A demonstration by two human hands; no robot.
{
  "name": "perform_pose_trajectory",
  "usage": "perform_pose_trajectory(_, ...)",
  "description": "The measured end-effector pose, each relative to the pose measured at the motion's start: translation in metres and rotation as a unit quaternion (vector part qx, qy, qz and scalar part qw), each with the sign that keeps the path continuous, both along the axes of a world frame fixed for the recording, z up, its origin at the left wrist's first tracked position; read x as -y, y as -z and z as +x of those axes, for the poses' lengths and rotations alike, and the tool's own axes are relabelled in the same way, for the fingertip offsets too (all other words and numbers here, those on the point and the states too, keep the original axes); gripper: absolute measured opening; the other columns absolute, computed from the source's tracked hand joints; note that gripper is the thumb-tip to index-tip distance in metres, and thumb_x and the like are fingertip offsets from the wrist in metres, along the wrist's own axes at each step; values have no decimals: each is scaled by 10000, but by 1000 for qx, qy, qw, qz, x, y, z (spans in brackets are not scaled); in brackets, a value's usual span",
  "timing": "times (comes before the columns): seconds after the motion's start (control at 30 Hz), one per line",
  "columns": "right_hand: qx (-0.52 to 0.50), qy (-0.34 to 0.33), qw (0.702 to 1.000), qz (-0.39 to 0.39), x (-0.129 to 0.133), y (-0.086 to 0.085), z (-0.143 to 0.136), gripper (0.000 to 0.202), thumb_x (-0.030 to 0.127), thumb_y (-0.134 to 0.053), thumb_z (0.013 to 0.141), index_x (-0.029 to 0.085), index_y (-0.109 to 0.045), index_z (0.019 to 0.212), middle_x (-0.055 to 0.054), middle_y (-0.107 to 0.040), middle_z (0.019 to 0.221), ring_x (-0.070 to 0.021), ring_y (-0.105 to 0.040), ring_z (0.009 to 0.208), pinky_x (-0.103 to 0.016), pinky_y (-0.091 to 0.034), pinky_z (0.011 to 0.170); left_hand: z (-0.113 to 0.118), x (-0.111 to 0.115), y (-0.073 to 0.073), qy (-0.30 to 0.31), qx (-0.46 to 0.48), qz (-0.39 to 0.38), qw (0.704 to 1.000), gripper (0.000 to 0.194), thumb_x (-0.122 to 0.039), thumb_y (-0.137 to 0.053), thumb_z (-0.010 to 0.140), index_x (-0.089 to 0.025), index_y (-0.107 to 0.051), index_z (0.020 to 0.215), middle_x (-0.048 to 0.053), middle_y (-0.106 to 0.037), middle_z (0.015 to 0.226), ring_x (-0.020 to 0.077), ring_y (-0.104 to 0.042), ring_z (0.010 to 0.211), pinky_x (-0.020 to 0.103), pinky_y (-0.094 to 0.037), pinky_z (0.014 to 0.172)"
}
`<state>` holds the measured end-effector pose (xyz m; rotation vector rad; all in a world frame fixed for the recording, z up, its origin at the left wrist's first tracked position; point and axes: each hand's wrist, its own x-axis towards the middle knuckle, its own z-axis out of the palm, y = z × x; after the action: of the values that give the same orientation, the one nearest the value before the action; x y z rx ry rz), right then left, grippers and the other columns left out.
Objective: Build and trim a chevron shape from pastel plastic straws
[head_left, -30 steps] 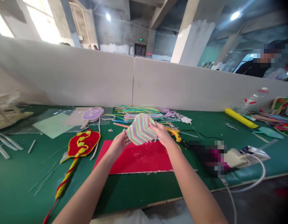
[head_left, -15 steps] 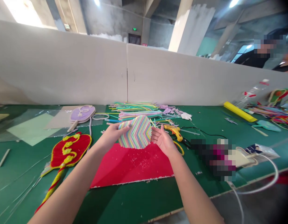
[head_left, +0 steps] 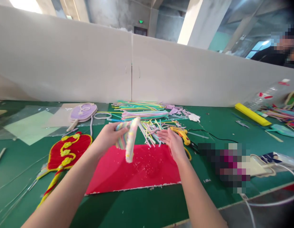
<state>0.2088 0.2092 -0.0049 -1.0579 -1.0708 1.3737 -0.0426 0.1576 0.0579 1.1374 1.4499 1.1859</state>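
Two bare hands reach forward over the table [head_left: 118, 210], and the left hand [head_left: 111, 134] pinches a pastel-striped piece [head_left: 130, 144] between thumb and fingers. That piece is raised above the far left part of a red sheet [head_left: 137, 180], seen nearly edge-on, with its stripes showing on the side towards the left hand. The right hand [head_left: 173, 142] is open and has hold of nothing visible; its fingers are extended to the left, apart from the striped piece. Beside those fingers is a scatter of short pastel strips [head_left: 149, 133], and just to the right is a yellow glue gun [head_left: 183, 136]; whether the hand touches either, I cannot tell. Pale crumbs [head_left: 143, 164] dot the red sheet. Behind the strips are bundles of longer sticks [head_left: 139, 106], mostly green, yellow and pink. Left of the red sheet, a red fan-shaped piece [head_left: 57, 155] with yellow trim lies partly behind the left forearm, and a purple fan-shaped piece [head_left: 83, 111] lies farther back, near a light green sheet [head_left: 30, 126]. Far to the right are a yellow bar [head_left: 252, 114] and a clear bottle [head_left: 268, 95], near a pale partition [head_left: 185, 72]
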Motion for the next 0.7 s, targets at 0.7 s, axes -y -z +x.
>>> perform_pose_trajectory(0.7, 738, -54, 669, 77, 37, 7, 68, 340, 272, -503, 792, 173, -512, 1117, -117, -550, 1141, -223, -639, 890, -270, -434, 642, -24, 33, 84, -308, 374, 98, 869, 265, -78, -454, 876, -144, -678, 1000, 60, -721, 942, 143, -682, 809, 226, -558, 755)
